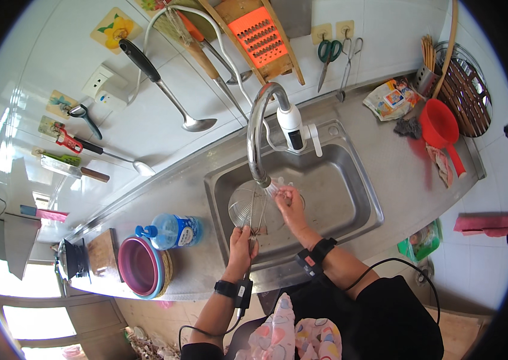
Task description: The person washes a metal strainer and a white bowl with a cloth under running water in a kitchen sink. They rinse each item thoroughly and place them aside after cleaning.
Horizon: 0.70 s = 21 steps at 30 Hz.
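Over the steel sink, my left hand is closed around the handle of a wire strainer, whose round wire bowl hangs in the basin. My right hand is under the water running from the curved chrome faucet; its fingers are bent, and whether they hold something cannot be told. A white heater unit with a lever sits at the faucet's base. Black straps with small boxes are on both wrists.
A blue pump bottle and stacked basins stand left of the sink. On the right lie a red ladle, a dark scouring pad and a plastic packet. Utensils, scissors and an orange grater hang on the wall.
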{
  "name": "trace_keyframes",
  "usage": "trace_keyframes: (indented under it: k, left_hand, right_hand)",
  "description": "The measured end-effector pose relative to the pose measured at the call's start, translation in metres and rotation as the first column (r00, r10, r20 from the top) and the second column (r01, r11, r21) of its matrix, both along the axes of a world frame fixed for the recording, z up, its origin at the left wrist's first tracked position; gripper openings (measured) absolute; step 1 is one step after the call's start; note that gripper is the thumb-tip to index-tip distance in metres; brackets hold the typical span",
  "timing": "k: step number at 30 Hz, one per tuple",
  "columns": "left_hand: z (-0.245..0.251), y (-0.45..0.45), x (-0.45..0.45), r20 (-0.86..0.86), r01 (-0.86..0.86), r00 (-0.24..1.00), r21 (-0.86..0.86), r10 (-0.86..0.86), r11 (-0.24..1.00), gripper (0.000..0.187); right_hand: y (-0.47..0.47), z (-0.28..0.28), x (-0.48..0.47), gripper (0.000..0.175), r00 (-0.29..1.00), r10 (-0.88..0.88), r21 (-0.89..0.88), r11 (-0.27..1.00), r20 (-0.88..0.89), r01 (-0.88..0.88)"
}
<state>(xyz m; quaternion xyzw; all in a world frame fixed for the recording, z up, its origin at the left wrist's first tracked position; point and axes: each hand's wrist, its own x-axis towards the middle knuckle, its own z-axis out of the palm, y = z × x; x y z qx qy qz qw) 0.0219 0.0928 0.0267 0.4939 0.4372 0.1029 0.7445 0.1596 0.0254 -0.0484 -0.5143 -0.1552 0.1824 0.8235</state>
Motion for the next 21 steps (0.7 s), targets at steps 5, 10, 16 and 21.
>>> trace_keyframes:
  k: [5,10,16,21]
  left_hand:
    - [-0.009,0.007,0.007,0.067,-0.150,0.986,-0.003,0.150,0.989,0.021]
    - [-0.010,0.017,-0.005,0.156,-0.104,0.981,-0.080,0.115,0.991,0.023]
    - [-0.014,0.005,-0.016,0.072,0.139,0.988,-0.052,-0.136,0.989,0.024]
    - [-0.015,-0.007,-0.023,0.077,0.210,0.975,-0.013,-0.208,0.978,0.023]
  right_hand:
    - [-0.015,-0.007,-0.025,0.017,0.871,0.091,-0.246,0.969,0.483,0.035]
    - [-0.039,-0.002,-0.005,0.010,0.746,0.316,0.209,0.949,-0.586,-0.237]
    - [-0.044,0.007,0.017,0.024,0.587,0.423,0.310,0.906,-0.691,-0.288]
    - [-0.035,0.003,0.026,0.027,0.801,0.314,0.129,0.948,-0.510,-0.290]
